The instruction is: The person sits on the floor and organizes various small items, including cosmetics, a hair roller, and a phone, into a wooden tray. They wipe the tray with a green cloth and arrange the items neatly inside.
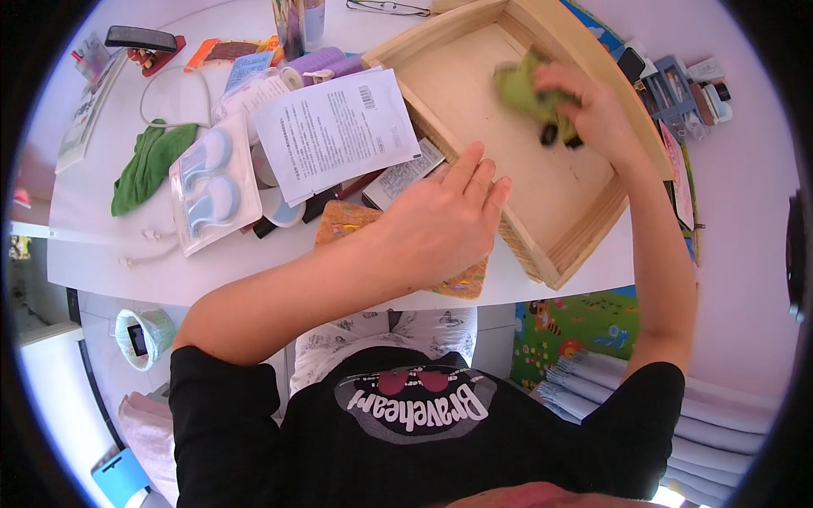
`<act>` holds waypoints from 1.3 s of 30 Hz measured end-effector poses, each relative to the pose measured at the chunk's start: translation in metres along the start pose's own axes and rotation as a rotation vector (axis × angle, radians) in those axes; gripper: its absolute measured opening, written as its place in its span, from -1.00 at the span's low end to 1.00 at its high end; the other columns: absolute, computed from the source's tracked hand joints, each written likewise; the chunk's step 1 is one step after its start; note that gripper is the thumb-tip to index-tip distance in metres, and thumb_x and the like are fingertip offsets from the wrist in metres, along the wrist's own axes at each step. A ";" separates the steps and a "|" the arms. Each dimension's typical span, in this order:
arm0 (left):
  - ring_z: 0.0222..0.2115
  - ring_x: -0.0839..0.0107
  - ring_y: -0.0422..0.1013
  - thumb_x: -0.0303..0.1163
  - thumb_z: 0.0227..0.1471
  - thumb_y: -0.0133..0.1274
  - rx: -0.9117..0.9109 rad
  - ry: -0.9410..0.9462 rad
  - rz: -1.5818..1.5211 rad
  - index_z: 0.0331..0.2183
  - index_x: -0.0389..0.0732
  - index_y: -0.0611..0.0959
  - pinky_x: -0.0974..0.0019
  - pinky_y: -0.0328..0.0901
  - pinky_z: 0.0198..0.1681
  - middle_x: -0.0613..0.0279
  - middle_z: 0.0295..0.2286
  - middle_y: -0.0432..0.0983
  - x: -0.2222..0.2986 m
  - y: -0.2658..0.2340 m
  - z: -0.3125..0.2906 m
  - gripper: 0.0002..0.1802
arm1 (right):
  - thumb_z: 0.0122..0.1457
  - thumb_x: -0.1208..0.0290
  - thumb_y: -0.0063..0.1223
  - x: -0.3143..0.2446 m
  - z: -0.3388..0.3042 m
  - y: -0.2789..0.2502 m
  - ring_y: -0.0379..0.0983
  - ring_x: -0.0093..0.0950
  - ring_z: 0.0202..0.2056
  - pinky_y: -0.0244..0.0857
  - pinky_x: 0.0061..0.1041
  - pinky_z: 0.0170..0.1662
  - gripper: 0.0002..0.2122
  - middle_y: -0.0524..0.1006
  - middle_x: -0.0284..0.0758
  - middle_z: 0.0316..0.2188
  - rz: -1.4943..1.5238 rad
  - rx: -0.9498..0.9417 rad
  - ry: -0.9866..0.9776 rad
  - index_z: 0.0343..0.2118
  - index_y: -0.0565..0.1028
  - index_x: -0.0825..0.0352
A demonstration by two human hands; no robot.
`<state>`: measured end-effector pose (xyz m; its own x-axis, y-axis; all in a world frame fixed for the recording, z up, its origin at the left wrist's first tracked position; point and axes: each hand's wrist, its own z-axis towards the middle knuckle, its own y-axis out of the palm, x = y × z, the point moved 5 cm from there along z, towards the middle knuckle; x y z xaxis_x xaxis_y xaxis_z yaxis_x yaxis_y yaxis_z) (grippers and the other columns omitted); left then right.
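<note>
Lying on the white table is a shallow pale-wood drawer (584,222), tilted to my right. My left hand (449,216) is at its near left wall, fingers reaching over the rim and the thumb hidden. Inside the drawer, my right hand (584,102) is closed on an olive-green cloth (515,91), smeared by motion. Dark round bits (550,134) show at the cloth's lower edge; what they are I cannot make out. Under my left wrist lies a speckled cork-coloured mat (345,218). Beside the drawer, a white printed packet (334,135) covers other items.
Left of the packet lie a blister pack with pale-blue brushes (212,186), a green cloth (152,165) and a white cable (182,72). A stapler (144,42), glasses (388,8) and a pen holder (290,30) stand farther back. A bin (142,337) is on the floor.
</note>
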<state>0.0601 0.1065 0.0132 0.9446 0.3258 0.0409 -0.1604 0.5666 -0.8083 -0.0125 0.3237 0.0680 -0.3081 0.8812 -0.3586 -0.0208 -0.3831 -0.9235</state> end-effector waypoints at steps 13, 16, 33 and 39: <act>-0.16 0.16 0.48 -0.42 -0.16 0.04 0.066 0.008 0.085 -0.31 -0.30 0.60 0.28 0.44 -0.22 0.07 -0.28 0.54 -0.005 -0.001 0.006 -0.72 | -0.11 0.79 -0.14 0.022 0.055 0.041 0.29 -0.11 0.00 0.23 -0.32 0.07 -0.44 0.42 -0.10 -0.07 -0.267 -0.037 0.191 0.00 0.43 0.14; -0.18 0.20 0.50 -0.42 -0.17 0.05 0.064 -0.006 0.121 -0.36 -0.29 0.61 0.28 0.45 -0.24 0.10 -0.32 0.55 -0.005 0.002 0.006 -0.76 | -0.16 0.85 -0.16 -0.003 0.017 0.051 0.32 -0.15 -0.09 0.25 -0.38 -0.03 -0.49 0.41 -0.11 -0.23 -0.070 -0.163 -0.025 -0.17 0.48 0.15; -0.20 0.24 0.51 -0.42 -0.19 0.05 0.006 0.020 0.140 -0.37 -0.28 0.60 0.29 0.44 -0.22 0.15 -0.37 0.56 -0.006 0.002 0.007 -0.76 | 0.02 0.64 -0.08 0.025 0.029 0.034 0.37 -0.29 -0.01 0.36 -0.36 -0.03 -0.44 0.28 -0.44 0.19 -0.866 -0.090 -0.137 0.14 0.34 0.07; -0.19 0.26 0.51 -0.43 -0.19 0.05 -0.060 -0.025 0.108 -0.38 -0.28 0.60 0.27 0.43 -0.19 0.15 -0.38 0.56 -0.008 0.005 0.009 -0.77 | -0.03 0.66 -0.08 0.003 0.013 0.027 0.50 -0.23 -0.27 0.41 -0.28 -0.22 -0.62 0.54 -0.25 -0.18 -0.892 -0.199 0.016 -0.08 0.46 0.33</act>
<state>0.0495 0.1132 0.0143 0.9152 0.4017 -0.0336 -0.2421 0.4810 -0.8426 -0.0266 0.3120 0.0442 -0.2435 0.8318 0.4988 -0.0804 0.4952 -0.8650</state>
